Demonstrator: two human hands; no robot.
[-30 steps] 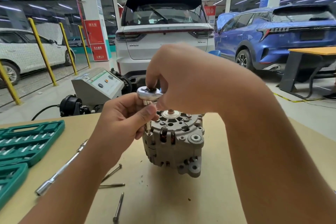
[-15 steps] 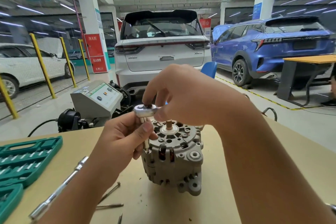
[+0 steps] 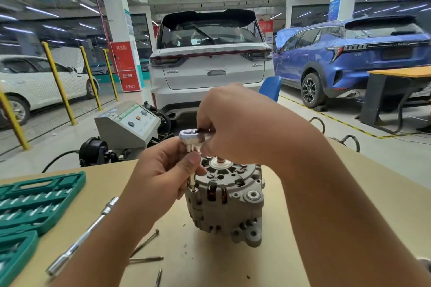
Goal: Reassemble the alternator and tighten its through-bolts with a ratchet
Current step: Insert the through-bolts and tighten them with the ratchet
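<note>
The grey cast-metal alternator (image 3: 227, 202) stands upright on the tan wooden bench (image 3: 291, 228), near the bench's middle, its shaft end pointing up. At the housing's 9 o'clock edge a slim steel socket extension (image 3: 191, 180) runs straight down into a bolt hole, and the round chrome ratchet head (image 3: 191, 135) sits on top of it.

The left hand (image 3: 163, 175) comes in from 7 o'clock and curls around the extension, its thumb pressed against the shaft just below the ratchet head. The right hand (image 3: 235, 123) reaches over the alternator from 4 o'clock, fingers curled down and pinching the ratchet head at its far side; the ratchet's handle is hidden under this hand.

Three loose long steel through-bolts (image 3: 145, 242) lie on the bench at 7 o'clock from the alternator, well apart from it. Further toward 8 o'clock lies a long chrome extension bar (image 3: 84, 235), slanting across the bench. A teal plastic socket-set case (image 3: 35, 205) lies open at the bench's 9 o'clock edge.

Beyond the bench, at 11 o'clock, stands a grey test machine with a slanted control panel (image 3: 130, 123). Behind it are parked a white SUV (image 3: 210, 65), a blue SUV (image 3: 349, 58) at 2 o'clock and a white car (image 3: 35, 86) at 10 o'clock.
</note>
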